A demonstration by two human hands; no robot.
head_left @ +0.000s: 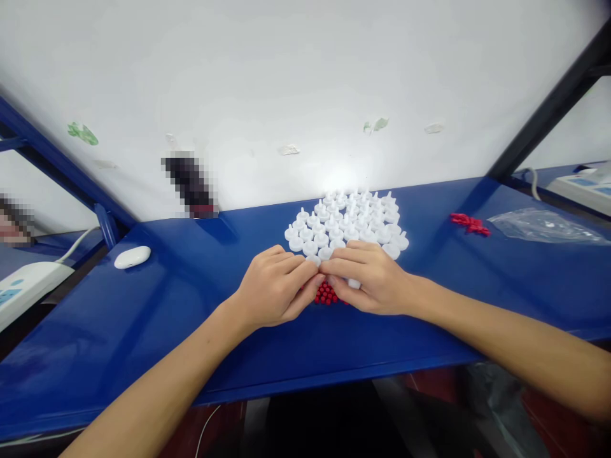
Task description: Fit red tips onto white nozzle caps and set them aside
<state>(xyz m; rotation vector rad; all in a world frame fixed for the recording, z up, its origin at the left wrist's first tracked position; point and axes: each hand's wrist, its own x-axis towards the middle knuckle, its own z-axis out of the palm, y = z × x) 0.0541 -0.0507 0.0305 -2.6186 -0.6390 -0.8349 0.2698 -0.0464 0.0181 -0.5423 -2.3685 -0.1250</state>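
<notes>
The left hand (272,286) and right hand (379,277) are bare. The left arm (186,362) and right arm (496,331) are bare too, thin by the hands and wider further up. One tiny spot (209,341) sits on the left arm.

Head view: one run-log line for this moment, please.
left hand, right hand: close together | held item: can't tell | white parts: beyond hands | red parts: between hands, more at right

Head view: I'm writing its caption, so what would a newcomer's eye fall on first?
Probably the white spouted pieces, clustered toward the back of the blue table. In front of them, the left hand and right hand come together, with small red pieces showing between.
</notes>
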